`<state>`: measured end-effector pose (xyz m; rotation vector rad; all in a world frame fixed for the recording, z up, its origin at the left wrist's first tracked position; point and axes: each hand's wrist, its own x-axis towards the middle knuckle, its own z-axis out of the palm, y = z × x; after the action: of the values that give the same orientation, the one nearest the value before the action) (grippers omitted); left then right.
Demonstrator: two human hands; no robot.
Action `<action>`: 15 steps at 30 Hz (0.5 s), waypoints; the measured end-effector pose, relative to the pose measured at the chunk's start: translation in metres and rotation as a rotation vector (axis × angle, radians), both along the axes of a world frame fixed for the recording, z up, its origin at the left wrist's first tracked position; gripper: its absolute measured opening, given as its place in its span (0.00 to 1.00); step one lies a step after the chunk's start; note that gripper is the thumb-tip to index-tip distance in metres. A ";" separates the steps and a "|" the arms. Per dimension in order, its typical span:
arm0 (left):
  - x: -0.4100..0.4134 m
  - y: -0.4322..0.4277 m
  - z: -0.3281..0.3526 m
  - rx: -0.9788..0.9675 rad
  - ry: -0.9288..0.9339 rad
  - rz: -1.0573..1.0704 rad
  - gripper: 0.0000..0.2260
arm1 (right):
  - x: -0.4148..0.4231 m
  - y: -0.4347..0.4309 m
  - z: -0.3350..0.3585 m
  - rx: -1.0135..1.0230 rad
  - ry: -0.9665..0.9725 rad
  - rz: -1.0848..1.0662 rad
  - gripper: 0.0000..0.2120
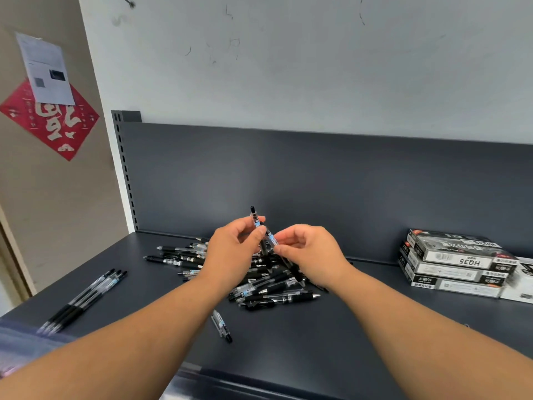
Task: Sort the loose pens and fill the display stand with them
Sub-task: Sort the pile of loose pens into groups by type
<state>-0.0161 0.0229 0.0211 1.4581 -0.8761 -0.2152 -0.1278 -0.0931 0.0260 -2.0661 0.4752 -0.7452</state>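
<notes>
Shelf stock, front edge to back.

- Blurred pale object (17, 342) – near left corner of the shelf (331, 342), cut off by the frame; I cannot make out what it is.
- Single pen (222, 326) – lies alone near the front edge, partly under my left forearm.
- Row of pens (83, 301) – side by side towards the left edge, tips blurred.
- Pile of pens (259, 287) – mid-shelf, criss-crossed, its middle hidden behind my hands; count unclear.
- Left hand (230, 246) – above the pile, thumb and forefinger pinching an upright pen (253, 216), lower end hidden.
- Right hand (311, 255) – fingertips pinching a second pen (271, 240) with a blue label, just beside the first; the rest of it is lost against the pile.
- Stacked boxes (452, 264) – back right, one cut off at the edge; print mostly unreadable.
- Back panel (317, 183) – dark grey, upright along the rear edge.
</notes>
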 end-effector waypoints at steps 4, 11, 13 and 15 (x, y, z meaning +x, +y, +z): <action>-0.006 -0.007 0.004 -0.001 0.036 -0.026 0.08 | -0.003 0.000 0.001 0.045 -0.048 -0.001 0.07; -0.012 -0.023 0.001 0.066 -0.087 -0.004 0.06 | -0.022 -0.020 -0.005 0.006 -0.019 -0.083 0.08; -0.015 -0.027 0.003 0.054 -0.104 0.019 0.06 | -0.029 -0.035 -0.010 -0.085 0.095 -0.252 0.07; -0.018 -0.031 0.004 0.050 -0.120 0.029 0.06 | -0.038 -0.047 -0.017 -0.130 0.254 -0.329 0.09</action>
<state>-0.0343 -0.0080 0.0248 1.5414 -0.9520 -0.1294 -0.1657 -0.1396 0.0086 -2.2446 0.9484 -0.7188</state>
